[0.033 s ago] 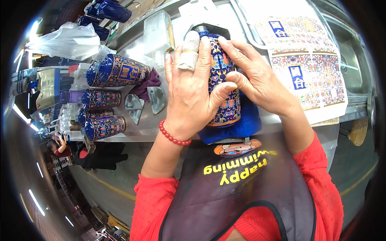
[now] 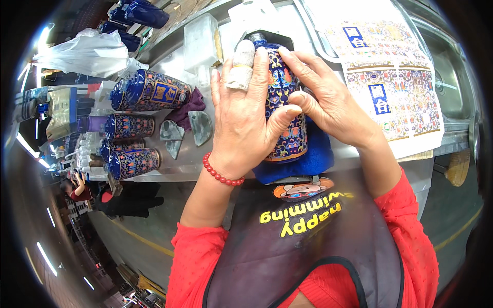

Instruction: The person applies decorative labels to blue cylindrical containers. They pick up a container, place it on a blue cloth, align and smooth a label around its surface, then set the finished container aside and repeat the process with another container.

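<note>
A dark blue bottle (image 2: pixel 288 141) with a colourful floral pattern lies on its side, its neck pointing away from me. Under its near end is a blue cloth (image 2: pixel 319 154), and a dark rest (image 2: pixel 285 40) shows behind its neck. My left hand (image 2: pixel 241 115) lies along the bottle's left side with long fingers and thumb pressed to it; one finger wears a whitish fabric cover (image 2: pixel 241 66). From the right, my right hand (image 2: pixel 336 100) holds the bottle, fingertips near its shoulder and thumb on its front. Both thumbs come close together over the pattern.
Patterned label sheets (image 2: pixel 393 110) lie at right, beside a metal sink (image 2: pixel 454 90). To the left are several patterned bottles (image 2: pixel 159 91), a purple cloth (image 2: pixel 182 114) and grey-green flat pieces (image 2: pixel 200 127). A clear box (image 2: pixel 200 43) stands farther back. A person (image 2: pixel 79 191) is in the left background.
</note>
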Available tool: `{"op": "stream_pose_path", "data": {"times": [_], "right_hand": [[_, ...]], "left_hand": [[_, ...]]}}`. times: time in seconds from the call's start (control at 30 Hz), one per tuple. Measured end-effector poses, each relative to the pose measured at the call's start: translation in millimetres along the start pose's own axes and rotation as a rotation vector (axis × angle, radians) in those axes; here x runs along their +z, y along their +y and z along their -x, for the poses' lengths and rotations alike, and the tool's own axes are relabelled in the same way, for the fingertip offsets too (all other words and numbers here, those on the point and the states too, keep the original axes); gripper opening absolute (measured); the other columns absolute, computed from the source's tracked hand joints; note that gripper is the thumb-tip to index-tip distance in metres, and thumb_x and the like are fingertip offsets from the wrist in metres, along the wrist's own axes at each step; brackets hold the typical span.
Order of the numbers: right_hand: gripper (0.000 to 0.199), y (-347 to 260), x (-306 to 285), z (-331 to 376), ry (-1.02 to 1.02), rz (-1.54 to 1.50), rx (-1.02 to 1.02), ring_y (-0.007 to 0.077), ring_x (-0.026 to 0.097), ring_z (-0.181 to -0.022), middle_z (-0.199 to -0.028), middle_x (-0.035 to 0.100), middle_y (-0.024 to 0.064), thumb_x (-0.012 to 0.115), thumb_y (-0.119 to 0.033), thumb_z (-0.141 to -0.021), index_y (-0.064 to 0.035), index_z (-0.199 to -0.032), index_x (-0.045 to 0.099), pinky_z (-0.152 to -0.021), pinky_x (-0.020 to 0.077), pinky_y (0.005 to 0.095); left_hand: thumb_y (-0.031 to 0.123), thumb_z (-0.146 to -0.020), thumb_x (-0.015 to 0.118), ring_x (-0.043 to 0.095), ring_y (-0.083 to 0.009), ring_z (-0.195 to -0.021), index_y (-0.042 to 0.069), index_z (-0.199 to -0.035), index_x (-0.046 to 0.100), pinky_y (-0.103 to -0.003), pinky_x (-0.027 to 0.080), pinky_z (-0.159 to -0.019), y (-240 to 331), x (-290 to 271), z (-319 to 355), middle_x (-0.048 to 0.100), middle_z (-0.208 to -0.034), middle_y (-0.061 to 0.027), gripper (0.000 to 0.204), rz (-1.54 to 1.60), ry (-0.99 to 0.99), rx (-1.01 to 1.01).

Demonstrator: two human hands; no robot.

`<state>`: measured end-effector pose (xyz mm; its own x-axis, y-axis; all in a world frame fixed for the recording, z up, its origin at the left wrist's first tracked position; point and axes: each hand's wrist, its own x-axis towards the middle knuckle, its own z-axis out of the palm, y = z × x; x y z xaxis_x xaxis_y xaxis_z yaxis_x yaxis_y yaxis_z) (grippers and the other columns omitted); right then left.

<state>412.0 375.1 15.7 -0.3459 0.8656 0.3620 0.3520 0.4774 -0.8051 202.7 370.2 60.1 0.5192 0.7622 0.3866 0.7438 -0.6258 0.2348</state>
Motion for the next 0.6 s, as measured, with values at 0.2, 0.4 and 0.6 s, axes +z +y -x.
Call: {"op": "stream_pose_path", "data": {"times": [0.2, 0.4, 0.6], "right_hand": [[0.062, -1.8, 0.2, -1.8, 0.033, -0.028, -0.008, 0.0380, 0.048, -0.135, -0.146, 0.049, 0.0219, 0.060, -0.036, -0.102, -0.0097, -0.155, 0.043, -0.114, 0.0379, 0.0428], [0.059, -5.5, -4.9, -4.6, 0.022, 0.061, -0.039, 0.0376, 0.050, -0.133, -0.145, 0.050, 0.0217, 0.062, -0.032, -0.102, -0.0124, -0.155, 0.045, -0.112, 0.0406, 0.0428], [0.057, -8.9, -6.8, -6.0, 0.049, 0.064, -0.016, 0.0381, 0.051, -0.133, -0.145, 0.050, 0.0222, 0.062, -0.031, -0.101, -0.0128, -0.153, 0.047, -0.111, 0.0417, 0.0424]], "left_hand": [[0.063, -0.097, 0.054, 0.041, -0.0484, -0.137, -0.008, -0.151, 0.041, -0.064, 0.020, -0.117, -5.3, 2.9, -0.4, 0.048, -0.146, -0.0302, 0.090, 0.149, 0.033, -0.043], [0.062, -0.097, 0.054, 0.043, -0.0465, -0.136, -0.008, -0.150, 0.042, -0.063, 0.022, -0.117, -7.1, 4.1, -0.5, 0.048, -0.145, -0.0310, 0.089, 0.134, 0.031, -0.030], [0.058, -0.098, 0.057, 0.050, -0.0444, -0.127, -0.009, -0.147, 0.044, -0.060, 0.027, -0.114, -7.2, 0.3, -3.1, 0.054, -0.135, -0.0292, 0.084, 0.201, 0.037, -0.051]]}}
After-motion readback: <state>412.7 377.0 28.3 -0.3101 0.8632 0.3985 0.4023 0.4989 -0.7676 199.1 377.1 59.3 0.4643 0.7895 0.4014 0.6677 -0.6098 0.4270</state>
